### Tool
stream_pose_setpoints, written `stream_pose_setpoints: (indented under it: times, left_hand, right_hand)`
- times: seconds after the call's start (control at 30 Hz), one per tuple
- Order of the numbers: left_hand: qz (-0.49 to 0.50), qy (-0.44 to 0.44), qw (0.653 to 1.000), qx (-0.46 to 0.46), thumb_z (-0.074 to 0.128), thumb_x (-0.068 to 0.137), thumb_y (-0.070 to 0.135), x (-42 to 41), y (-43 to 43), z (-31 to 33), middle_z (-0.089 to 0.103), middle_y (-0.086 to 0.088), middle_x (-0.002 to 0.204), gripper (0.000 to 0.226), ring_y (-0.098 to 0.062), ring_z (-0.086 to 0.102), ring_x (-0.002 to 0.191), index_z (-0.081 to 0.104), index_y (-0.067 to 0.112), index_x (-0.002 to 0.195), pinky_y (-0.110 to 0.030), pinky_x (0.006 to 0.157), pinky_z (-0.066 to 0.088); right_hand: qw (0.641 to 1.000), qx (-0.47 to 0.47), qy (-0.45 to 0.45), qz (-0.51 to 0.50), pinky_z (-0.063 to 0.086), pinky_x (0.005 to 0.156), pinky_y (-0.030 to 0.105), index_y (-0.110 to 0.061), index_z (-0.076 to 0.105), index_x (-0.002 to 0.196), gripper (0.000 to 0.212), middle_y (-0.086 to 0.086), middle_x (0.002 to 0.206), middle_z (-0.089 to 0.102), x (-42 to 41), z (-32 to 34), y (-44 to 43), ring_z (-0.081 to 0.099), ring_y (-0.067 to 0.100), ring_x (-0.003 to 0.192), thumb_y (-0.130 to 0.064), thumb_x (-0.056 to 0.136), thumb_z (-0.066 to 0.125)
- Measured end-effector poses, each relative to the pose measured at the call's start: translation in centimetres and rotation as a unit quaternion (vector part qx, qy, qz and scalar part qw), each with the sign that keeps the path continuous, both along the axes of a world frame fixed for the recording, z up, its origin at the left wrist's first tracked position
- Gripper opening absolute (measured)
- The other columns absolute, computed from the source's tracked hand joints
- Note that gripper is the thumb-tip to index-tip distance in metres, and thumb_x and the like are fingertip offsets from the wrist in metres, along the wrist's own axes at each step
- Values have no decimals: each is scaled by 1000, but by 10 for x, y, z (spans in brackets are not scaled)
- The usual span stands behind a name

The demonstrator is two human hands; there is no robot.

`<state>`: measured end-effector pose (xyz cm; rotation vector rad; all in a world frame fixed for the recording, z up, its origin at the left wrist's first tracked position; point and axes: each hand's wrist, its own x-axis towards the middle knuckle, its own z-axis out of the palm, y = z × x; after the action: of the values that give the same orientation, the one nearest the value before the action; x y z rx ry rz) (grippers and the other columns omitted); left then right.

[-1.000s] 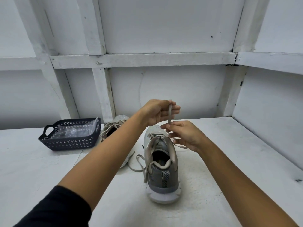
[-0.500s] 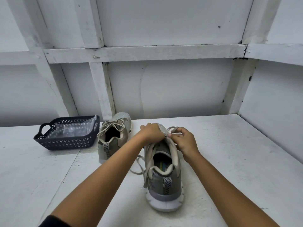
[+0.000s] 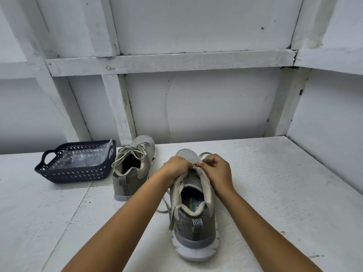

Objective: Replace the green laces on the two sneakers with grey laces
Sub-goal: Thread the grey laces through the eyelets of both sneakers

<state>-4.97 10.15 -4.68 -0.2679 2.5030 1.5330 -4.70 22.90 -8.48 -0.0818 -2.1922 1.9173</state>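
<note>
A grey sneaker (image 3: 193, 228) stands heel towards me in the middle of the white table, its upper spread open. My left hand (image 3: 176, 167) grips the left side of the sneaker near the toe. My right hand (image 3: 215, 171) pinches the tip of a grey lace (image 3: 196, 165) at the lowest eyelet. A loop of that lace (image 3: 205, 154) shows behind my right hand, and a loose length (image 3: 164, 210) trails off the shoe's left side. The second sneaker (image 3: 133, 167) stands further left, fully laced and tied.
A dark perforated basket (image 3: 74, 173) with a clear plastic bag in it sits at the back left of the table (image 3: 275, 193). White walls with wooden framing close in behind and on the right.
Both hands dropped from above the shoe, where they held the lace upright, down to the toe end. They stay there, with the lace tip now at the eyelet.
</note>
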Motion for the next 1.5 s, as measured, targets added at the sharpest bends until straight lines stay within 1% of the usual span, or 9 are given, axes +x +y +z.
stream_pose_setpoints:
  times: [0.27,0.6,0.77,0.87,0.97,1.1,1.2,1.37,1.5]
  left_hand:
    - [3,-7,1000,8,64,44,33,-14,-5,-15,70,-15,93,35,-34,64,98,69,13,72,-44,91,52]
    - [-10,2,993,-117,53,66,34,-15,3,-11,62,-16,113,38,-35,54,113,71,13,92,-42,96,47]
    - [-30,13,989,-147,48,62,33,-11,1,-3,63,-21,111,56,-35,58,106,64,-2,102,-39,91,49]
    - [8,52,996,-72,50,83,12,3,-4,11,59,-13,73,16,-24,52,68,60,2,76,-27,59,39]
    - [56,124,989,50,39,92,9,19,-21,29,60,-9,81,23,-21,57,77,57,9,77,-26,67,35]
    - [111,148,910,372,28,92,4,54,-49,63,62,-6,67,30,-22,66,63,46,8,68,-32,69,50]
    - [133,194,878,418,29,93,10,77,-86,89,39,2,49,27,-11,42,36,38,14,68,-21,43,47]
    - [41,75,996,19,36,92,9,92,-117,104,40,0,49,22,-8,25,32,47,8,73,-13,34,19]
    - [-130,84,927,-343,41,96,20,71,-75,86,66,-8,96,26,-18,58,72,62,8,103,-28,67,51]
  right_hand:
    - [992,124,34,16,37,58,6,-15,61,68,17,-2,72,62,0,1,-1,56,9,70,-12,81,71]
    - [981,17,-66,182,47,94,30,-27,71,92,33,-7,100,71,43,30,13,63,10,102,-52,91,50]
    - [990,104,-17,96,39,77,23,-23,63,99,18,-9,90,59,65,25,-1,54,9,91,-32,97,47]
    - [990,110,-30,84,40,68,26,-16,62,85,28,-2,82,61,65,22,-2,57,16,85,-35,97,45]
    - [991,108,-26,80,40,68,27,-9,63,84,35,3,80,63,66,21,-1,58,17,82,-36,97,45]
    - [992,104,-26,65,47,76,33,1,64,91,42,14,87,67,66,19,-2,62,24,87,-38,96,46]
    - [993,99,-25,61,39,62,28,0,58,77,41,8,69,56,69,21,-3,53,20,71,-35,96,48]
    - [993,97,-16,65,36,64,30,8,58,83,45,16,73,56,70,20,-5,50,17,71,-35,95,49]
    - [993,98,-10,69,33,61,30,-1,51,69,41,7,66,47,70,19,-5,45,15,64,-33,95,49]
